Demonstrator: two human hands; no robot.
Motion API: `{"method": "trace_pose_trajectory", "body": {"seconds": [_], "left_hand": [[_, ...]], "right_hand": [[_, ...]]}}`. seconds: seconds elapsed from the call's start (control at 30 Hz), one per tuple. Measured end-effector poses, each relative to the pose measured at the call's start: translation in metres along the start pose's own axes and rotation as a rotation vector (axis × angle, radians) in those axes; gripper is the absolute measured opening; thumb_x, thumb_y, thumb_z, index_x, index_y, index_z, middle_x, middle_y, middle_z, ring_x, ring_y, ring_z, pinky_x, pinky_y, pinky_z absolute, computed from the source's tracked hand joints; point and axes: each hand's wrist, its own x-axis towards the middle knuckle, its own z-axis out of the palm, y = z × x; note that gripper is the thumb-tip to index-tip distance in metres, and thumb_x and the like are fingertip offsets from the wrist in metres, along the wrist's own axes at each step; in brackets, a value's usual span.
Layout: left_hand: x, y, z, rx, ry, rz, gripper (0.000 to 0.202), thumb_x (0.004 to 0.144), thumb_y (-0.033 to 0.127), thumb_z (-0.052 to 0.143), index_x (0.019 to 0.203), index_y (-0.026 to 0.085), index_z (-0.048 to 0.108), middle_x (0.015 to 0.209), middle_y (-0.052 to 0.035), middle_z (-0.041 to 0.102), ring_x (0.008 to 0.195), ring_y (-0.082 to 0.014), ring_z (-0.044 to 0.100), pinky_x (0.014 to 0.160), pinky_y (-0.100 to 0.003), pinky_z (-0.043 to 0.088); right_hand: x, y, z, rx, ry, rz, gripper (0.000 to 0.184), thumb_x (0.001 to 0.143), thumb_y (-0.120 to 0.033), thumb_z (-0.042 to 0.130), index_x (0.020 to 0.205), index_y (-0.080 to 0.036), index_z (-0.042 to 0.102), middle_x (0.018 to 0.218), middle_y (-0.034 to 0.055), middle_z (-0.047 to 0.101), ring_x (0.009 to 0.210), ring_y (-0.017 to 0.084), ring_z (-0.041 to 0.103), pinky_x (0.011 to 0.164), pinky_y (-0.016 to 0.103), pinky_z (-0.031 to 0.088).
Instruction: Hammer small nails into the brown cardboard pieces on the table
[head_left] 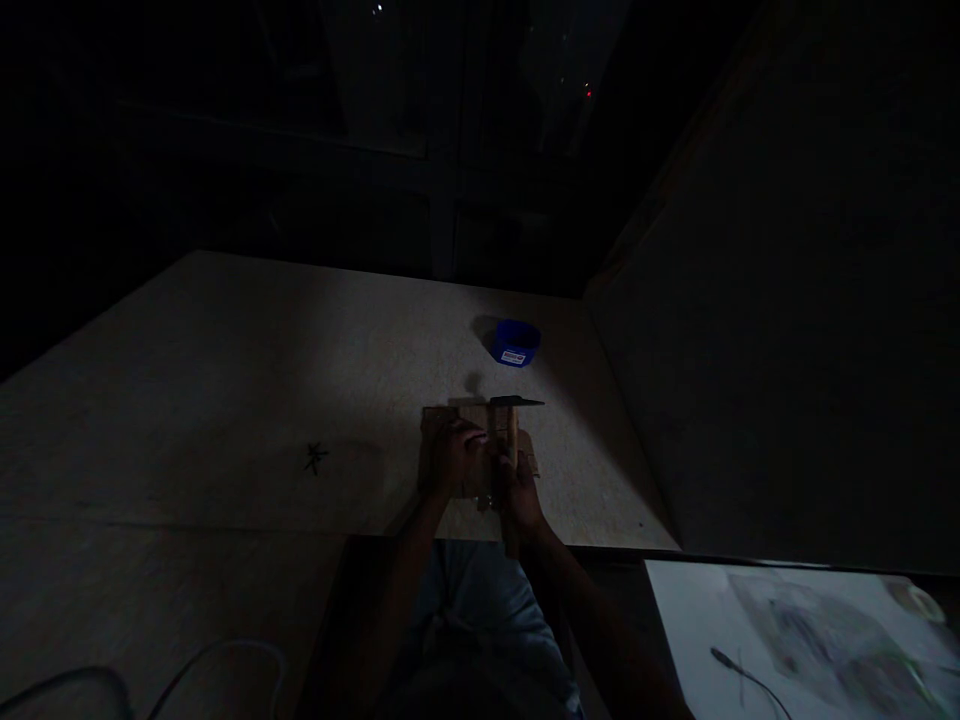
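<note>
A brown block that looks like wood lies near the front edge of the table, under both my hands. My left hand rests on it with the fingers bent to the right and the tips close together; anything between them is too dark to make out. My right hand is wrapped around the wooden handle of a hammer. The hammer's dark head points away from me, beyond the block's far edge, and the handle's lower end reaches towards my lap. Several dark nails lie in a small heap to the left.
A blue plastic bin with a white label stands further back on the pale table. A dark wall or panel closes off the right side. At lower right is a white surface with a cable. The room is very dim.
</note>
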Motion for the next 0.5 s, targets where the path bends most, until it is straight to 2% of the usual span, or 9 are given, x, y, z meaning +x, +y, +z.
{"method": "trace_pose_trajectory", "body": {"seconds": [0.1, 0.23, 0.33, 0.5], "left_hand": [[0.0028, 0.0016, -0.0048, -0.005, -0.047, 0.006, 0.014, 0.083, 0.013, 0.071, 0.090, 0.022, 0.079, 0.091, -0.0050, 0.075, 0.090, -0.0192, 0.066, 0.090, -0.036, 0.050], [0.0068, -0.0018, -0.0091, -0.015, -0.118, 0.008, 0.015, 0.084, 0.014, 0.070, 0.092, 0.023, 0.080, 0.093, -0.0045, 0.075, 0.090, -0.0184, 0.067, 0.086, -0.034, 0.051], [0.0077, -0.0054, -0.0098, -0.010, -0.122, 0.026, 0.015, 0.086, 0.018, 0.069, 0.093, 0.025, 0.080, 0.094, -0.0037, 0.075, 0.092, -0.0184, 0.067, 0.087, -0.034, 0.051], [0.0054, -0.0084, -0.0085, -0.007, -0.107, 0.035, 0.014, 0.087, 0.021, 0.069, 0.096, 0.025, 0.079, 0.096, -0.0038, 0.074, 0.093, -0.0190, 0.067, 0.087, -0.034, 0.052]], "right_hand": [[0.0015, 0.0003, 0.0002, -0.005, 0.018, -0.009, 0.050, 0.092, -0.061, 0.051, 0.116, -0.020, 0.063, 0.096, 0.0066, 0.067, 0.082, 0.021, 0.062, 0.064, 0.029, 0.051], [0.0041, 0.0008, 0.0005, -0.012, 0.065, -0.042, 0.050, 0.091, -0.061, 0.052, 0.115, -0.020, 0.065, 0.103, 0.0073, 0.068, 0.094, 0.023, 0.062, 0.074, 0.031, 0.053], [0.0043, 0.0008, 0.0003, -0.020, 0.055, -0.046, 0.051, 0.091, -0.061, 0.052, 0.118, -0.020, 0.064, 0.104, 0.0075, 0.068, 0.098, 0.024, 0.062, 0.078, 0.032, 0.052], [0.0031, 0.0000, -0.0002, -0.032, 0.051, -0.042, 0.049, 0.092, -0.061, 0.049, 0.115, -0.020, 0.065, 0.105, 0.0084, 0.068, 0.097, 0.025, 0.063, 0.076, 0.033, 0.052]]}}
